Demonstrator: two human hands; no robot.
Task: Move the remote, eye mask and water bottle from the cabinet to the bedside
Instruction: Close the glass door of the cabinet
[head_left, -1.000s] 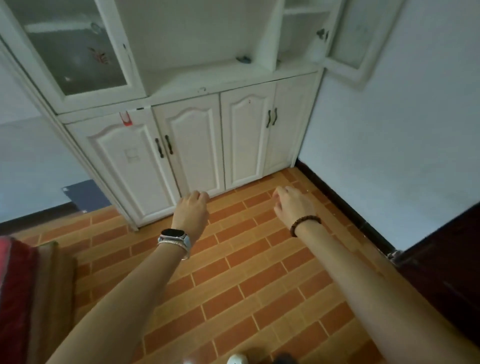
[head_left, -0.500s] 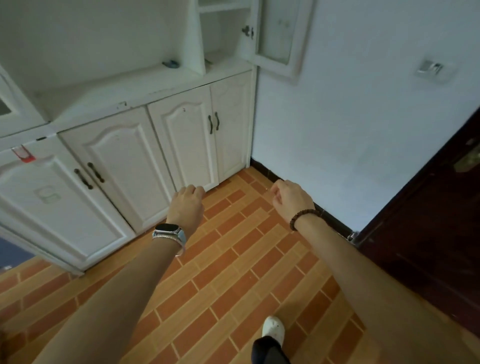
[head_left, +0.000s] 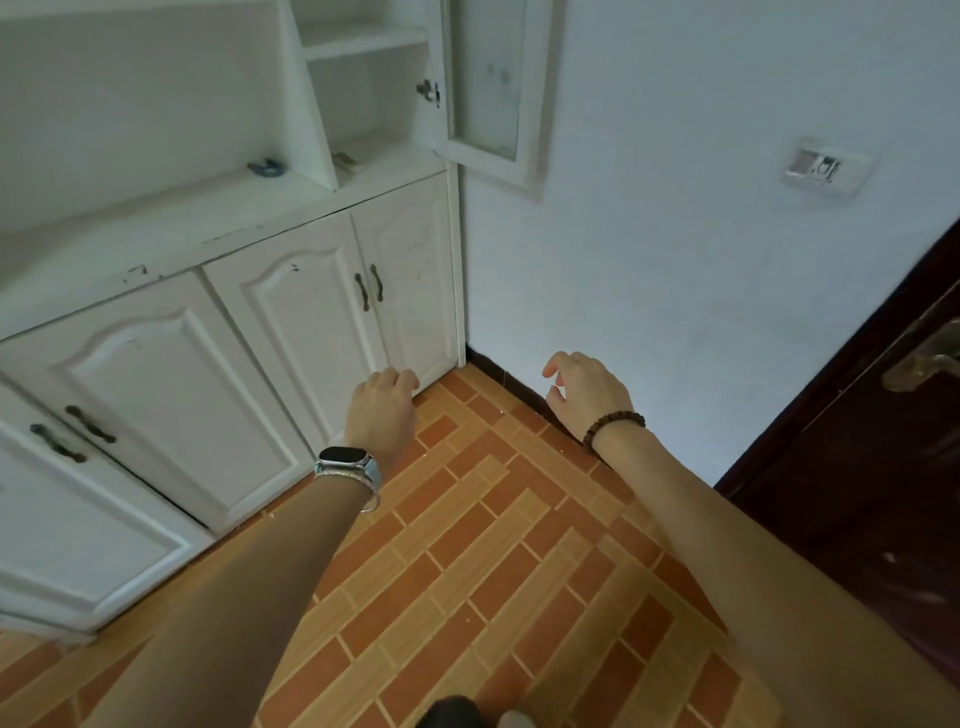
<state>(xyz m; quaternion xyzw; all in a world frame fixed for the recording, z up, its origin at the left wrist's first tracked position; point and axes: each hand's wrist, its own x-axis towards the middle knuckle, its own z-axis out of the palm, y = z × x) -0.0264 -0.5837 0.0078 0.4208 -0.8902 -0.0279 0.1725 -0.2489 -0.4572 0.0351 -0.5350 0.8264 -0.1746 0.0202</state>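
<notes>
Both hands are out in front and hold nothing. The left hand (head_left: 382, 410) has its fingers curled loosely under, knuckles up, closed on no object, with a watch (head_left: 347, 465) on the wrist. The right hand (head_left: 587, 395) is slack and open — fingers spread and bent a little, thumb apart from them — with a bead bracelet (head_left: 613, 426) at the wrist. Neither hand touches the cabinet (head_left: 291, 312); both hang over the brick-patterned floor (head_left: 467, 545) in front of its lower doors, which are shut.

Up on the cabinet's counter a small dark thing (head_left: 266, 167) lies near the upright divider; it is too blurred to name. Just right of the divider, in the open compartment behind the swung-out glass door (head_left: 488, 88), a flat pale item (head_left: 345, 160) lies on the bottom shelf — it too cannot be told apart as remote, mask or otherwise. No bottle can be made out.

Right of the cabinet stands a white wall with a socket plate (head_left: 823, 167), and a dark wooden door (head_left: 883, 441) at the far right.
</notes>
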